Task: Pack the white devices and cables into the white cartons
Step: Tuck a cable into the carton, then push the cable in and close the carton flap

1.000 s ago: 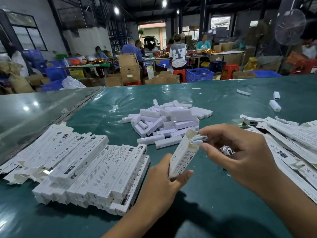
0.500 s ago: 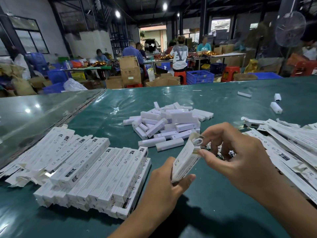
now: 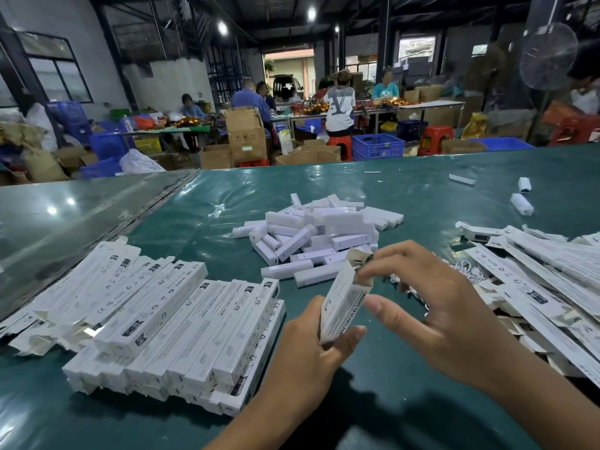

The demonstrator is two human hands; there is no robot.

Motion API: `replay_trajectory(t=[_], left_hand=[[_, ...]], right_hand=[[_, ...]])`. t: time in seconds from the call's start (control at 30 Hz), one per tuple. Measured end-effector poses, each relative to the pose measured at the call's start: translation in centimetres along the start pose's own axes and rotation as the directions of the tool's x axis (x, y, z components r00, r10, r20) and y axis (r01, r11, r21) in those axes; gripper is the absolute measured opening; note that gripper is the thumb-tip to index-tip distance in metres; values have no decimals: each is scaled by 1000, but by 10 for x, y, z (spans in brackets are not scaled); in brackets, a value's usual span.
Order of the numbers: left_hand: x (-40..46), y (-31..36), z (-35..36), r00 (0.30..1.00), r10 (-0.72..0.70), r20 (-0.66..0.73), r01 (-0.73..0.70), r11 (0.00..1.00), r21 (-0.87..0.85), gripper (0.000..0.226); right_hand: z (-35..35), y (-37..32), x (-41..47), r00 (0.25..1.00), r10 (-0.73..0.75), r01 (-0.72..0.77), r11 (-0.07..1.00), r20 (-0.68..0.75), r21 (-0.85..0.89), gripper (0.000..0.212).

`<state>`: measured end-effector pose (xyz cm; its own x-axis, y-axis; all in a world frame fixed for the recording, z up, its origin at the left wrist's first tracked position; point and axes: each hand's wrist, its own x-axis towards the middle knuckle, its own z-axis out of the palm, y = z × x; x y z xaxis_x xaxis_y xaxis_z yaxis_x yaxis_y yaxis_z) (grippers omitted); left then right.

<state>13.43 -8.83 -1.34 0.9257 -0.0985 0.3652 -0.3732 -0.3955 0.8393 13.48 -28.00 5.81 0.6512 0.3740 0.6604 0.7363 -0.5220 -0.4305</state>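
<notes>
A packing hall in a small factory or warehouse.

Long green-covered work tables [image 3: 422, 196], stacked brown cardboard boxes [image 3: 245, 133], blue plastic crates [image 3: 378, 145] and red stools [image 3: 435, 139] fill a dim hall where seated workers [image 3: 339, 107] sort goods under bare ceiling lamps [image 3: 222, 28] beside a standing fan [image 3: 548, 56].

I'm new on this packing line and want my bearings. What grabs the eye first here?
The two hands at the table's near edge: the left hand grips a white carton while the right hand works at its open end. Behind lies a heap of white devices; stacked cartons sit left.
</notes>
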Motion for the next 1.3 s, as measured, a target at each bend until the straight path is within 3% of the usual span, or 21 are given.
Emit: replay_trajectory(t=[0.43,0.53,0.7,0.87,1.07,1.17,1.3], left_hand=[[-2,-4,3,1000,-2,18,2,1000,-26,44],[-2,-1,4,999,-4,37,7,997,-76,43],[-3,1,5,999,12,35,-10,998,-68,48],[-2,1,6,996,27,88,-17,993,-113,54],[-3,2,5,988,6,153,18,988,-153,54],[-3,4,3,986,15,168,13,986,-164,56],[-5,9,0,991,128,51,-120,983,-137,37]], right_hand=[[1,-2,0,995,100,-100,995,28,-1,35],[1,-2,1,997,78,-77,996,-11,44,30],[5,-1,0,990,89,-98,993,-113,-72,30],[9,-2,-5,995,60,-64,996,76,54,32],[10,-2,-4,1000,15,-14,999,-15,40,35],[11,0,-3,999,-12,12,1000,41,-11,34],[14,-3,-4,996,-30,33,999,81,-28,33]])
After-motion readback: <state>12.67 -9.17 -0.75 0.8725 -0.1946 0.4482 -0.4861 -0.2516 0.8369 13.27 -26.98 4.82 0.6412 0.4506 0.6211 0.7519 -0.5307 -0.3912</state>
